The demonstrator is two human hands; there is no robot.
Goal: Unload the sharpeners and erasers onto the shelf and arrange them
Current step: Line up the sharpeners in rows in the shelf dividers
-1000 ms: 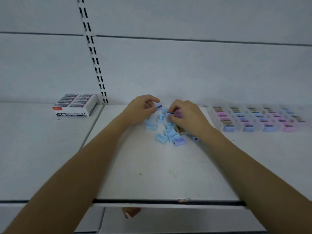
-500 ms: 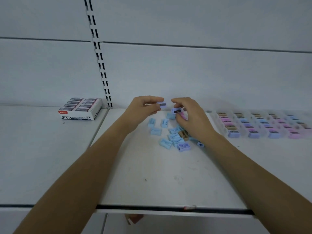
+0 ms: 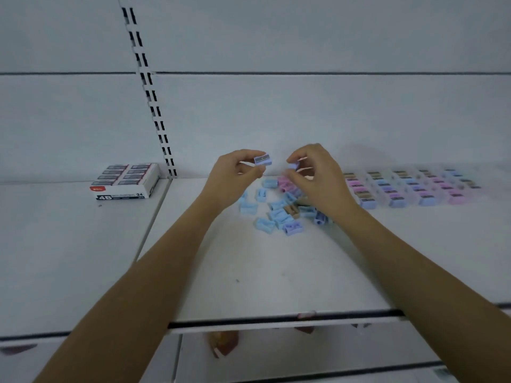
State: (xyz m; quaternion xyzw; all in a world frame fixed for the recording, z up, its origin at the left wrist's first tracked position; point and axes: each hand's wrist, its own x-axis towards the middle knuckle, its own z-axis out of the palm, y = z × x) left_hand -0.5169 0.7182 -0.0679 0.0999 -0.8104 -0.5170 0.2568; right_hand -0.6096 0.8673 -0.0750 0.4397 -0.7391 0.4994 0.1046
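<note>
Sorting step: your left hand pinches a lilac sharpener between thumb and forefinger, blade face up. Your right hand pinches a second sharpener at its fingertips, other fingers curled. Both are held above the loose pile on the shelf.

Match blade orientation to the sorted rows on the right before setting down. Place by colour, butted against a row's front piece. Lift your right wrist clear, because it hangs just over the pile and I reckon it could scatter it. The eraser box sits well to the left, still full.
</note>
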